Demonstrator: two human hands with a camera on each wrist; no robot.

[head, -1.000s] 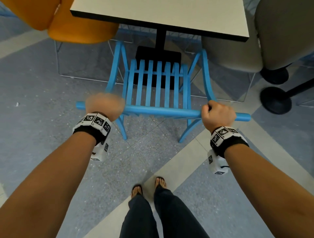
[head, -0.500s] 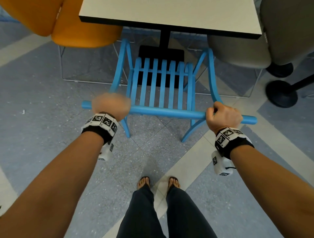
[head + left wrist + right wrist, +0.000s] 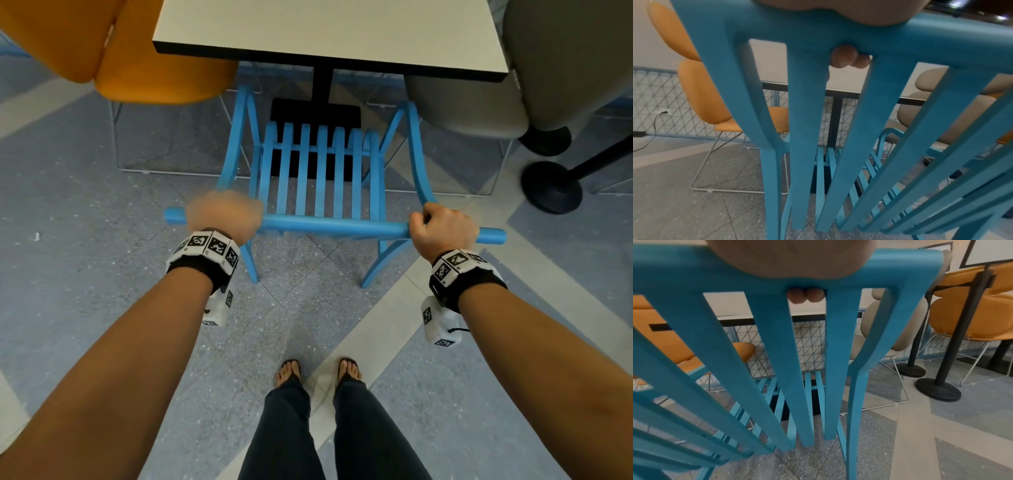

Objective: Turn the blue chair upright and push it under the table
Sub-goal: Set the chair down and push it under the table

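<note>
Our left hand [image 3: 224, 216] and right hand [image 3: 442, 228] grip the slatted blue plastic chair's [image 3: 322, 178] top rail. It stands upright, nearer the white-topped table [image 3: 329, 34] than a second ago, front legs beneath; more pushing remains.

There is 1 blue slatted plastic chair [image 3: 322, 171] and 1 white-topped table with a black edge [image 3: 329, 31]. Padded chairs: 1 orange padded chair [image 3: 154, 68] at the far left, at least 1 more orange one [image 3: 970, 313] at the far right, and 1 beige padded chair [image 3: 479, 102] on the right. 2 black round-based posts stand on the right, the nearer post [image 3: 551, 186] and the farther post [image 3: 546, 140]. 2 hands show, the left hand [image 3: 224, 216] and the right hand [image 3: 443, 228], along with 2 sandalled feet [image 3: 289, 371]. 1 white wall socket [image 3: 666, 112] is at the far left.
</note>
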